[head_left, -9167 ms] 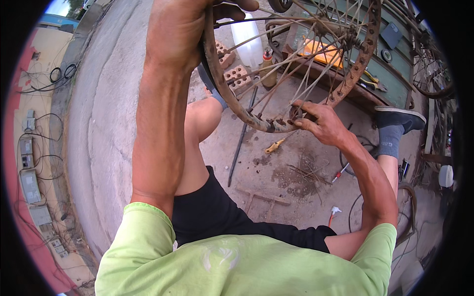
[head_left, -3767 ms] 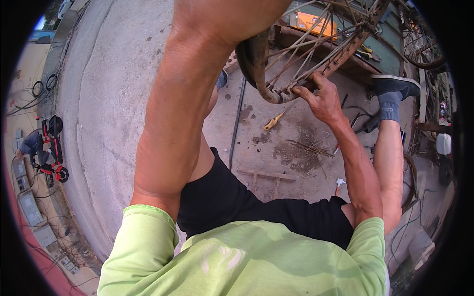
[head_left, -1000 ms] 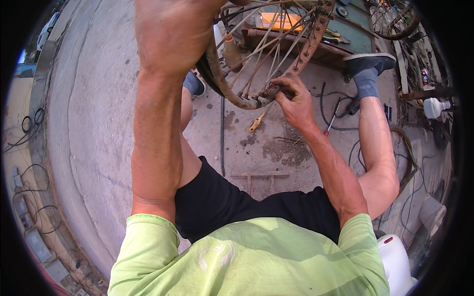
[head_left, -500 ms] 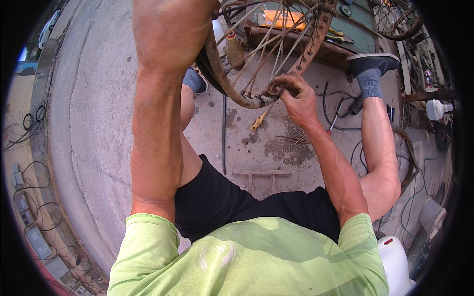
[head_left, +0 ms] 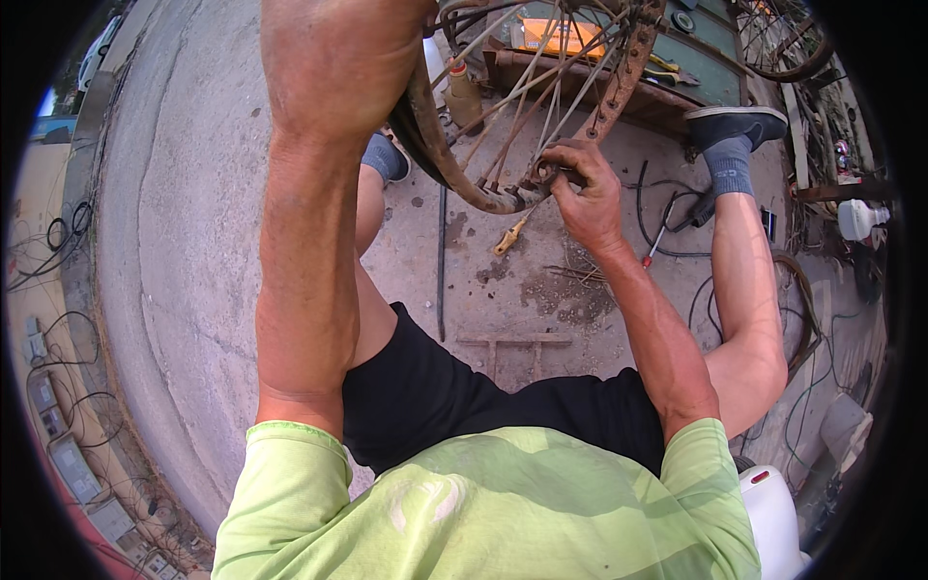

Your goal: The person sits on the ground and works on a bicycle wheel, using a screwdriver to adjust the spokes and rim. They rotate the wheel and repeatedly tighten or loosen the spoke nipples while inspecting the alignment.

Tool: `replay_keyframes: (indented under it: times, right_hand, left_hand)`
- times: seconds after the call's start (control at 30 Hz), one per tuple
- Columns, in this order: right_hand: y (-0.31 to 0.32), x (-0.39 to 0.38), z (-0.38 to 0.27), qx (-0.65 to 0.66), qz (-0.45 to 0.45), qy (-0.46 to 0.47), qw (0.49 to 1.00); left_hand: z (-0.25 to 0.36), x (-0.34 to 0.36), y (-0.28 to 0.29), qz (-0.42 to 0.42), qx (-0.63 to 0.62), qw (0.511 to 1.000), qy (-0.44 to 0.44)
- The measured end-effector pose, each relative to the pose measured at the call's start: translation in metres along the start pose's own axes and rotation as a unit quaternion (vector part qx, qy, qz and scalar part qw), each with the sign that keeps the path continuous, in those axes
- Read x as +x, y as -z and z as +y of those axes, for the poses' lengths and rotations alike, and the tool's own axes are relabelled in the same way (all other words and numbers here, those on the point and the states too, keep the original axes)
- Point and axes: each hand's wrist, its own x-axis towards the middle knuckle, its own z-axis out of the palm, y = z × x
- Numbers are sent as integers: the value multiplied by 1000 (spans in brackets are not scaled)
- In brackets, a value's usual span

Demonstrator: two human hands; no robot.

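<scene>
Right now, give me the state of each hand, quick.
Left hand: raised against the rusty wheel rim; fingers out of view, grip cannot be told.
Right hand: fingers closed on the rim's lower edge.

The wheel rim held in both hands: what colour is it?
Rusty brown wheel rim, seen in the head view.

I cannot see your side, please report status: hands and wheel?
Left hand up on rusty wheel rim. Right hand pinching at rim's lower edge. Screwdriver lies on ground below.
</scene>
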Motion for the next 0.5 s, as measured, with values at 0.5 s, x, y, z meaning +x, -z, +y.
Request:
replay_keyframes:
  times: [0.5]
  right_hand:
    - [20, 9, -16, 126, -135, -210, 960]
  left_hand:
    - [1, 3, 1, -24, -21, 999, 9]
